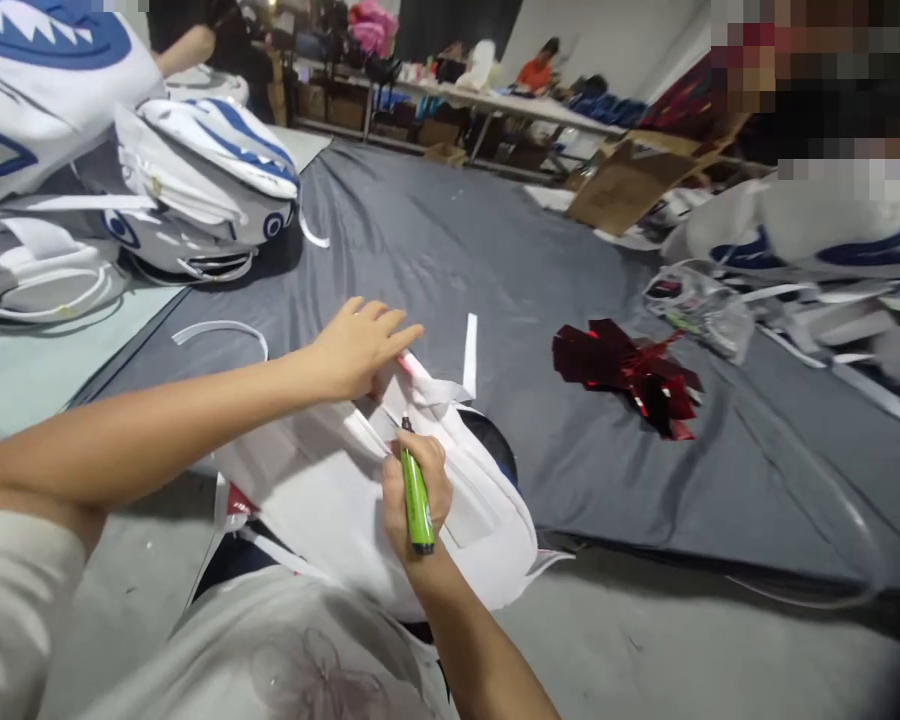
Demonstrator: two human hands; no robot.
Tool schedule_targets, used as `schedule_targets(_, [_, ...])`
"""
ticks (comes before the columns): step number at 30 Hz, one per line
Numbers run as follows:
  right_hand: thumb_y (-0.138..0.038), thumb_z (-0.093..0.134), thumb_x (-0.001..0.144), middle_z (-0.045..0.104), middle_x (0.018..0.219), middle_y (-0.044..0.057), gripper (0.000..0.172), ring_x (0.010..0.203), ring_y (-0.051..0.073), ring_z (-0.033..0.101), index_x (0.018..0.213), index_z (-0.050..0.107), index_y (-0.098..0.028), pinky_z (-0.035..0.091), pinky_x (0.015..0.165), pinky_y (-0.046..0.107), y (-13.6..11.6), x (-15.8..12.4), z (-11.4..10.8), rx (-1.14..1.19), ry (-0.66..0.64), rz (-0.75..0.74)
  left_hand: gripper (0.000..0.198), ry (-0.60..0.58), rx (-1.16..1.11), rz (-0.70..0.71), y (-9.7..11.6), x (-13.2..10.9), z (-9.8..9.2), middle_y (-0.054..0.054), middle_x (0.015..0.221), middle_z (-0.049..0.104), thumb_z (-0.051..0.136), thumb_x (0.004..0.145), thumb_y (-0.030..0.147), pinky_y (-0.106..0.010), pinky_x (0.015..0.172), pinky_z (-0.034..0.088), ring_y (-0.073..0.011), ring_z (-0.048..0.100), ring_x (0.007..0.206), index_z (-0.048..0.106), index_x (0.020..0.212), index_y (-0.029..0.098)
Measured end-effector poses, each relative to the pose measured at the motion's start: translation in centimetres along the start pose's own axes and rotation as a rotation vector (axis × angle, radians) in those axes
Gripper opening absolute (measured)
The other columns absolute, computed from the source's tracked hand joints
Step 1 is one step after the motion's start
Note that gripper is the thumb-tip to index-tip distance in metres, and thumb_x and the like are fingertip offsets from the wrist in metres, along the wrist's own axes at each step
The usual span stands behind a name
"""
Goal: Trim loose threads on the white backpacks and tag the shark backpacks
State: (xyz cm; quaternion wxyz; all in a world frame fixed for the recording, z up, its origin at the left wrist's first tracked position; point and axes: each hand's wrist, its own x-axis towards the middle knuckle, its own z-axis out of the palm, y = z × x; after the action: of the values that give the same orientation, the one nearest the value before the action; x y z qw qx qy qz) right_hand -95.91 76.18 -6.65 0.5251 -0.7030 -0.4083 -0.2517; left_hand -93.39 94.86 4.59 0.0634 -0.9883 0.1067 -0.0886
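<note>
A white backpack (pixel 322 500) lies at the near table edge, against my body, with its opening facing upward. My left hand (pixel 364 350) rests at the far edge of that opening, its fingers stretched out and apart; its underside is hidden. In my right hand (pixel 427 480) is a green marker (pixel 417 500) with black ends, its upper end over the opening. The marker tip's contact with the fabric cannot be made out. White straps trail around the bag, one strap (pixel 470 355) standing out beyond it.
Crumpled dark red foil (pixel 630 375) lies on the grey cloth-covered table (pixel 435 240) to the right. White and blue backpacks (pixel 210 185) are piled at the left, more bags (pixel 817 230) at the right. A cardboard box (pixel 630 185) stands behind. Other people are further back.
</note>
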Motion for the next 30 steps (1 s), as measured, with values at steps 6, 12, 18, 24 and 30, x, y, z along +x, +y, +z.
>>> schedule_targets(6, [-0.027,0.053,0.095,0.071,0.094,0.007,0.025,0.084,0.022,0.067,0.119,0.059,-0.021,0.053,0.079,0.039,0.5,1.1,-1.6,-0.006,-0.17,0.006,0.089,0.018,0.038,0.119,-0.1,1.0,1.8,-0.017,0.15,0.042,0.072,0.077,0.035,-0.047,0.109,0.03,-0.0335,0.043,0.133,0.027,0.153,0.018])
schedule_targets(12, [-0.029,0.054,0.096,0.077,0.095,0.006,0.027,0.091,0.022,0.073,0.12,0.062,-0.019,0.058,0.086,0.037,2.0,1.7,-2.7,0.044,-0.173,0.202,0.119,0.005,0.152,0.147,1.0,-0.1,1.9,-0.019,0.162,0.019,0.077,0.07,0.049,-0.066,0.116,0.004,-0.0424,0.016,0.149,0.003,0.158,0.02])
schedule_targets(18, [-0.019,0.056,0.095,0.076,0.1,0.006,0.032,0.087,0.018,0.073,0.127,0.059,-0.02,0.058,0.082,0.031,3.2,2.4,-3.6,-0.085,-0.202,-0.024,0.094,-0.008,0.11,0.089,1.7,0.1,1.8,-0.02,0.155,0.034,0.066,0.082,0.035,-0.049,0.108,0.034,-0.0355,0.04,0.135,0.014,0.157,0.013])
schedule_targets(24, [-0.042,0.063,0.093,0.068,0.1,0.013,0.04,0.092,0.027,0.064,0.124,0.059,-0.017,0.052,0.079,0.038,4.8,5.8,-4.5,-0.669,-0.379,-0.013,0.092,0.045,0.08,0.022,1.4,0.3,2.6,-0.02,0.162,0.021,0.07,0.079,0.035,-0.057,0.112,0.026,-0.0397,0.024,0.146,0.022,0.155,0.014])
schedule_targets(30, [-0.048,0.074,0.081,0.055,0.113,0.019,0.066,0.097,0.033,0.06,0.129,0.046,-0.014,0.051,0.071,0.038,4.6,8.0,-0.4,-0.838,-0.586,0.235,0.093,0.032,0.055,-0.167,1.6,0.5,3.6,-0.018,0.166,0.007,0.072,0.079,0.033,-0.055,0.106,0.036,-0.0415,0.014,0.15,0.021,0.155,0.016])
